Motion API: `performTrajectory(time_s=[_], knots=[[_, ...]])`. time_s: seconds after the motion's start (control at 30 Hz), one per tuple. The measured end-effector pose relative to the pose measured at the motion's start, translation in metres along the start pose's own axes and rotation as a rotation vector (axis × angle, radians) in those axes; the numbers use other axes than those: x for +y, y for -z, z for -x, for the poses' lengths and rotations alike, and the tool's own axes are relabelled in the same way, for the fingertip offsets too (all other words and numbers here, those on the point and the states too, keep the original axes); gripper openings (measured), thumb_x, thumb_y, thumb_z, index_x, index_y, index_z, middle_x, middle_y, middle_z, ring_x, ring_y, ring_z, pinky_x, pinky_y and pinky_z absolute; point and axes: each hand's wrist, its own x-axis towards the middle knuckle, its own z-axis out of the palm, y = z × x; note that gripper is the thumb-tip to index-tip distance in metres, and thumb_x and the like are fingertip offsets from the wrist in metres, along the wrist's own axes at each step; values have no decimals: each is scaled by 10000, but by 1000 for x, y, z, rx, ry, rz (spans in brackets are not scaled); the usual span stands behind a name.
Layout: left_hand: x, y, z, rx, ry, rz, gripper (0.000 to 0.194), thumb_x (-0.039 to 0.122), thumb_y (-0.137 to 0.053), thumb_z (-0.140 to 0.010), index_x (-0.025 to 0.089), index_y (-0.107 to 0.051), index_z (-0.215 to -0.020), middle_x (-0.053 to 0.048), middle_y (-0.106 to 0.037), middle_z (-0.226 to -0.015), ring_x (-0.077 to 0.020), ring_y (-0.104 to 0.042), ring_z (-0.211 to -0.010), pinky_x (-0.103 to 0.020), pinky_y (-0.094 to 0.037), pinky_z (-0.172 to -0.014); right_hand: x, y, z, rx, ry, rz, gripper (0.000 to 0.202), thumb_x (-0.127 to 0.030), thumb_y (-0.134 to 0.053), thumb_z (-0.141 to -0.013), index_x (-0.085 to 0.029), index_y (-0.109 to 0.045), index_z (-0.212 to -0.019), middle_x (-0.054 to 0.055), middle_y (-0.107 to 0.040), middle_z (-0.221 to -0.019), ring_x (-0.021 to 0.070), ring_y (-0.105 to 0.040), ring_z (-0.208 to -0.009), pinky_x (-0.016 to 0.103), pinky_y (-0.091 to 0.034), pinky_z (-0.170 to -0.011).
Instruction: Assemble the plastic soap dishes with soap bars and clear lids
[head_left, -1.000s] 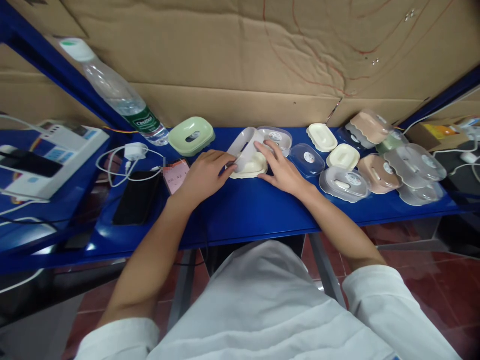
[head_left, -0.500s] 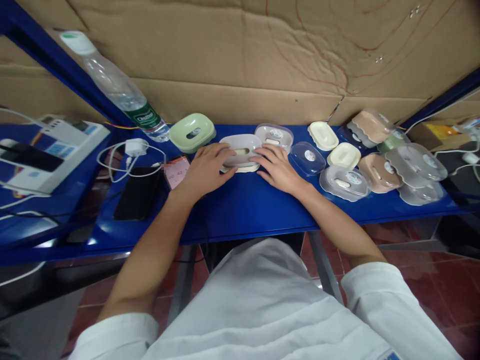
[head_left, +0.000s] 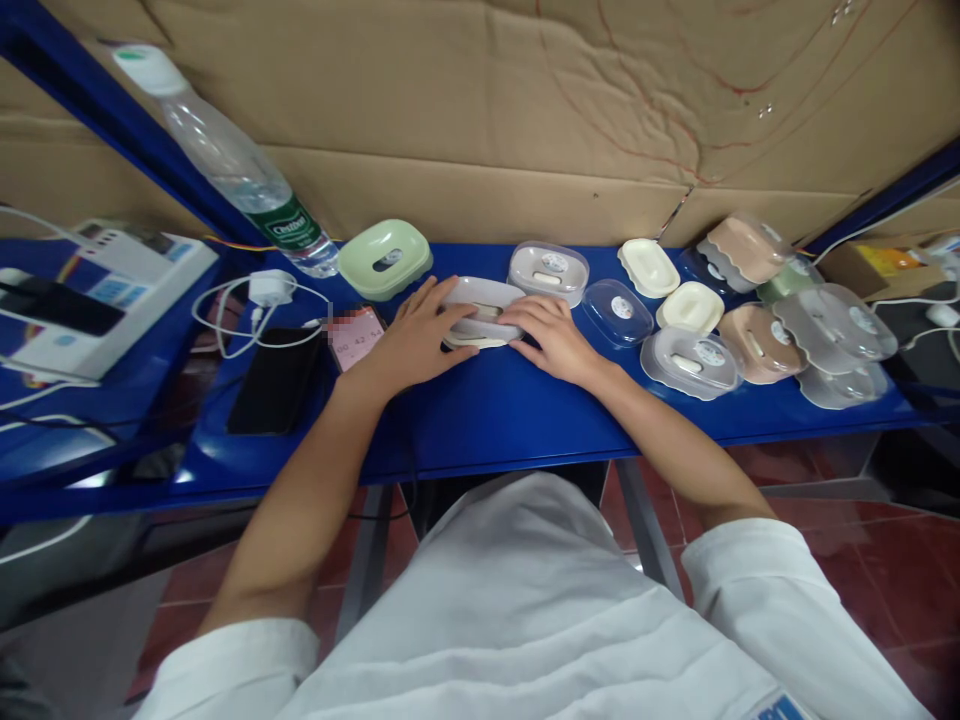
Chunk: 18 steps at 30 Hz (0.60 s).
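Observation:
A pale greyish oval dish (head_left: 484, 292) with a slot in its middle sits on a cream base (head_left: 480, 342) on the blue table. My left hand (head_left: 420, 335) grips its left side, fingers over the rim and thumb near the front edge. My right hand (head_left: 551, 337) holds the right side, its fingers reaching in toward the slot. Right behind it lies a clear-lidded pale dish (head_left: 541, 273), and a dark blue transparent lid (head_left: 616, 312) is to its right. A green dish (head_left: 385, 258) stands behind my left hand.
Cream dishes (head_left: 649, 268), a brown dish (head_left: 759, 342) and clear lids (head_left: 836, 325) crowd the right. On the left are a water bottle (head_left: 240, 180), a lit phone (head_left: 360, 338), a black phone (head_left: 276, 382), a charger (head_left: 271, 287) and a power strip (head_left: 135, 290). Cardboard (head_left: 480, 110) stands behind.
My left fingers have shifted inward over the dish, the thumb lower along the front. My right fingers have moved left onto the slot area. The pale dish now appears slightly lower and more tilted.

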Motion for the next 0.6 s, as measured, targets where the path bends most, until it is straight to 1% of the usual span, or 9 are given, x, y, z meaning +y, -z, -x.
performTrajectory(time_s=[0.03,0.1,0.2,0.3,0.4,0.47,0.5,0.53,0.6], knots=[[1,1,1,-15,14,-11,576,451,-683,-1001,216,-619,-1523,-150,-315,-1803,-399,-298,-1669,-596,-301,-1346,1,-1,0,-1,0,-4,353,-310,-550,-1095,-270,-668,-1426,104,-706,-1469,311,-565,-1455,521,-356,-1216],[4,4,0,-29,37,-37,567,383,-713,-984,259,-628,-1531,-120,-368,-1787,-398,-392,-1619,-594,-352,-1318,4,-2,0,0,-7,-10,346,-259,-536,-1086,-270,-668,-1405,101,-711,-1465,301,-577,-1458,520,-360,-1217],[11,5,-2,-13,66,-93,479,335,-674,-1011,298,-680,-1489,-101,-512,-1701,-401,-515,-1514,-614,-408,-1264,11,-4,1,24,-9,-5,360,-175,-545,-1035,-248,-672,-1364,107,-721,-1452,299,-594,-1454,519,-378,-1214],[14,3,-3,-8,73,-137,423,332,-644,-1034,298,-720,-1448,-102,-583,-1639,-404,-570,-1445,-618,-431,-1231,15,-7,2,47,-6,11,360,-152,-556,-1003,-227,-680,-1332,110,-731,-1437,300,-590,-1465,519,-393,-1219],[14,1,-2,-27,60,-152,431,361,-640,-1042,284,-716,-1460,-109,-579,-1639,-409,-580,-1429,-607,-454,-1206,11,-5,0,16,1,26,328,-232,-537,-1054,-230,-688,-1345,107,-726,-1458,301,-574,-1486,529,-397,-1235],[13,0,-1,-30,53,-156,441,405,-627,-1053,284,-710,-1469,-110,-557,-1659,-414,-574,-1435,-605,-462,-1196,5,5,-1,-9,-8,67,339,-302,-516,-1088,-235,-691,-1371,112,-699,-1505,321,-556,-1501,564,-376,-1255],[14,0,0,-26,55,-156,444,423,-616,-1059,288,-708,-1472,-109,-546,-1667,-414,-570,-1439,-605,-465,-1194,2,13,-1,2,-37,105,361,-340,-506,-1099,-236,-684,-1395,120,-680,-1529,337,-544,-1508,589,-360,-1264],[14,0,0,-17,62,-155,445,436,-606,-1063,294,-708,-1471,-107,-538,-1672,-413,-571,-1437,-605,-466,-1193,0,22,0,38,-94,154,394,-379,-488,-1109,-234,-668,-1429,132,-662,-1548,356,-532,-1513,614,-347,-1268],[15,0,1,-1,82,-141,436,448,-595,-1064,299,-720,-1454,-106,-512,-1685,-404,-589,-1419,-601,-470,-1198,-1,42,5,154,-286,277,487,-459,-426,-1128,-220,-607,-1512,170,-634,-1565,393,-509,-1515,655,-344,-1260]])
